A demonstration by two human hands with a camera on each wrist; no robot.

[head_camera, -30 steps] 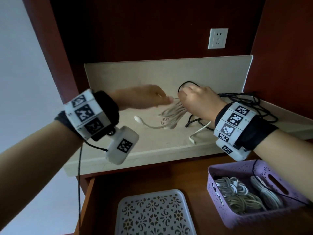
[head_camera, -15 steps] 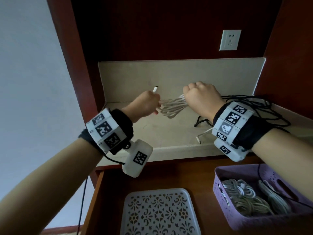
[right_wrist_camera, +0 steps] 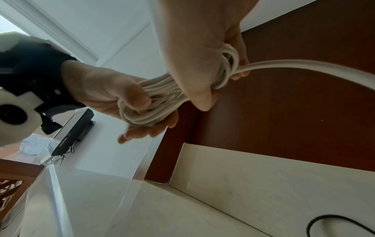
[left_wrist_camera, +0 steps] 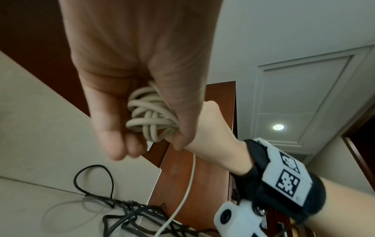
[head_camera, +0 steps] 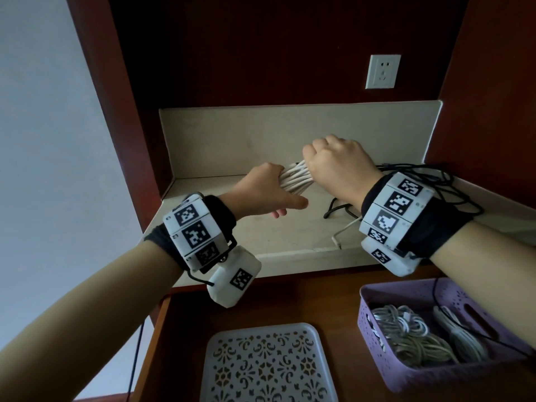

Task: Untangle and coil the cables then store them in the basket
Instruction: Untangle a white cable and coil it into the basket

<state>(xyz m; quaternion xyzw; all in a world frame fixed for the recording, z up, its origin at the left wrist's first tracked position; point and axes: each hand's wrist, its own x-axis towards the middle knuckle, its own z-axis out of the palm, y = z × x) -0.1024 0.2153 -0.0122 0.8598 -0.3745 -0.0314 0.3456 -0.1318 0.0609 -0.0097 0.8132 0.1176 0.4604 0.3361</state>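
Dark wood panelling backs the pale stone shelf (head_camera: 220,227) over which we hold both hands. Our left hand (head_camera: 262,192) grasps one end of the coiled white cable (head_camera: 294,181) and our right hand (head_camera: 338,166), just beside it, clenches the other end, with a loose tail seemingly trailing downward. Right of the right hand lies the tangled black cable (head_camera: 429,181); below that wrist sits the purple basket (head_camera: 374,338) holding coiled cables.

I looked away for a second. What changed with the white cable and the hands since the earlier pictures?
The left hand pulled the loose end in and now grips the left end of the white cable bundle, which rose off the shelf. The right hand kept its grip. The black cables and basket stayed put.
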